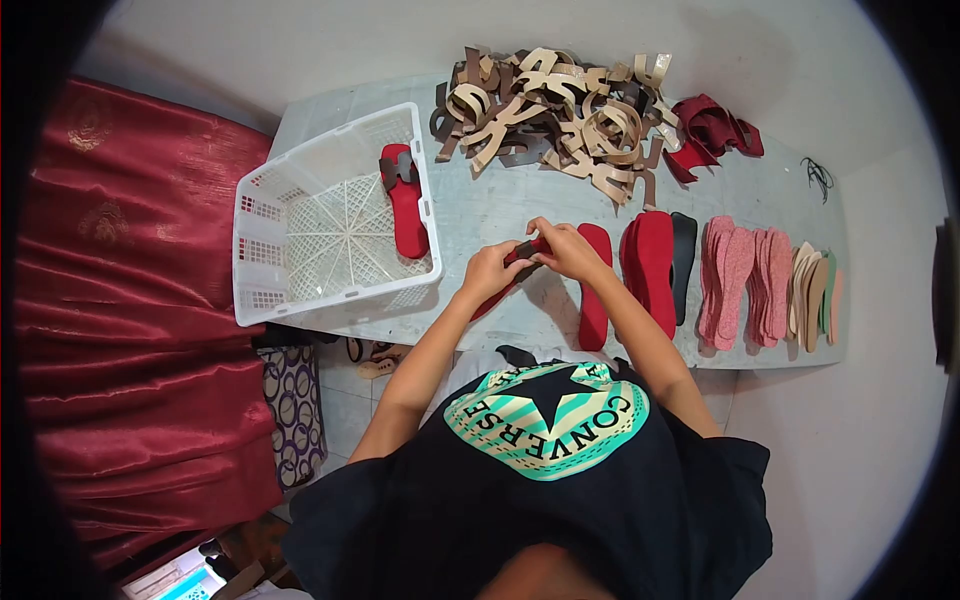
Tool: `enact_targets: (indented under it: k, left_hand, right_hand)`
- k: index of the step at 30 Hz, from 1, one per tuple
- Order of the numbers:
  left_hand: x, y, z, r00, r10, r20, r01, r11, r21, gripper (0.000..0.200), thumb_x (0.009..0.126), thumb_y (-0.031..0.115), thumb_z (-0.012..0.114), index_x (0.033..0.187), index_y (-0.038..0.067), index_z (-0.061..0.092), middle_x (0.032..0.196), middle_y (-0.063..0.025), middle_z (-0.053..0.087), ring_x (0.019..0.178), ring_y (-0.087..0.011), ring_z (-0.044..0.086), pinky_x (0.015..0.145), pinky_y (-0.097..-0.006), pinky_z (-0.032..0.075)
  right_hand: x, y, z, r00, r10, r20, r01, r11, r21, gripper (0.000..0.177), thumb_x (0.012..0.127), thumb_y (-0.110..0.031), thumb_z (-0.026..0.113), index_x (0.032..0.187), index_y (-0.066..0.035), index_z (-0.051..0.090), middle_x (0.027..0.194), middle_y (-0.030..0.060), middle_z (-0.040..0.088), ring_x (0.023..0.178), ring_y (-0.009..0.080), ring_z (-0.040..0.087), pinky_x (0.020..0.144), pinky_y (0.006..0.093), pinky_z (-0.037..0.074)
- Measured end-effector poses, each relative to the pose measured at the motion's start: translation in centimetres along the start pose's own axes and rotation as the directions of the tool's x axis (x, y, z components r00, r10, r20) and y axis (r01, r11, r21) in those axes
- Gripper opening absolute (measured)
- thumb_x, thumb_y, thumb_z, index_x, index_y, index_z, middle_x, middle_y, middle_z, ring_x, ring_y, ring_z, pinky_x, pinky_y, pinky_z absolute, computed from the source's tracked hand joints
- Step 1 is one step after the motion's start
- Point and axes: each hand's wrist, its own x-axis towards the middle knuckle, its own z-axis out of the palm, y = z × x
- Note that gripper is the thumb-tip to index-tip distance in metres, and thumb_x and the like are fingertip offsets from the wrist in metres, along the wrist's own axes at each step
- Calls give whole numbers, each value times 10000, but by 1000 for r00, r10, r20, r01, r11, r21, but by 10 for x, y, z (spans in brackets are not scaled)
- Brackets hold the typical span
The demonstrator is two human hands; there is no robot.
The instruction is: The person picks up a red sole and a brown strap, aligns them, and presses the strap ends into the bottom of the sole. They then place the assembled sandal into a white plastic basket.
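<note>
Between my hands is a red sandal (495,300) with a dark brown strap, held over the table's front part. My left hand (490,271) is closed around its strap area from the left. From the right, my right hand (566,250) pinches the same sandal near its upper end, and the fingers partly hide it. Just right of my right hand lies a single red sole (594,290). A red sandal with a brown strap (408,210) rests inside the white plastic basket (338,308) to the left.
Beige and brown straps (560,115) are heaped at the back, beside dark red straps (710,135). Rightward along the table (480,215) stand red soles (650,270), a black sole (683,265), pink soles (728,280) and other coloured soles (812,300). A red curtain (150,300) hangs left.
</note>
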Motion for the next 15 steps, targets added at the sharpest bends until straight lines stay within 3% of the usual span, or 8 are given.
enact_targets:
  k: [2,4,5,7,9,11,13,15]
  left_hand:
    - [3,-7,1,1000,4,-7,-4,1000,-25,311,716,248,659,957,57,608,775,-117,632,657,-238,608,609,-316,455]
    - [6,-11,0,999,40,-34,-47,972,-229,281,706,275,664,909,86,621,724,-125,615,625,-251,592,583,-325,448]
    - [7,-13,0,999,41,-35,-48,973,-227,281,706,275,664,909,86,621,724,-125,615,625,-251,592,583,-325,448]
    - [6,-4,-6,998,56,-29,-63,934,-352,270,731,163,670,939,3,601,745,-47,629,658,-80,554,589,-242,447]
    - [6,1,-11,998,53,-34,-62,889,-453,261,741,156,666,938,-2,599,756,-41,628,661,-71,552,585,-227,446]
    - [6,6,-18,998,49,-41,-64,834,-548,252,751,149,662,937,-8,598,766,-34,626,664,-63,551,581,-213,445]
    - [3,25,-37,995,-28,-100,-49,725,-687,225,749,139,661,887,-30,605,757,-26,624,672,-63,546,591,-210,442]
    - [1,29,-64,986,-118,-121,11,760,-650,183,757,110,651,885,-13,606,759,-32,621,643,-47,539,581,-191,444]
  right_hand:
    - [1,-5,-8,1000,-14,-4,14,999,31,434,678,-84,653,1017,-115,383,663,83,574,709,267,561,706,350,408]
    - [0,-15,-19,954,274,124,-298,916,269,454,673,-83,669,1023,-95,381,704,75,546,694,201,547,631,296,417]
    - [1,-10,-16,954,273,122,-296,916,269,454,673,-83,669,1023,-95,381,704,75,546,694,201,547,631,296,417]
    - [3,-5,-16,981,92,-168,-4,889,459,450,688,-99,677,1028,-76,384,817,54,516,711,125,516,589,247,407]
    - [2,-4,-26,982,128,-139,-31,835,549,388,729,-107,661,1017,-62,405,917,32,481,770,93,499,619,229,413]
    - [4,-11,-36,980,151,-128,17,582,813,315,761,-95,636,995,-58,428,920,22,484,810,83,493,665,208,418]
    - [4,-9,-38,978,161,-130,17,565,825,272,778,-71,615,987,-53,442,928,22,483,871,88,490,719,212,424]
    - [7,-9,-35,950,206,-237,101,513,853,260,783,-57,607,984,-45,443,935,27,484,902,92,492,742,215,418]
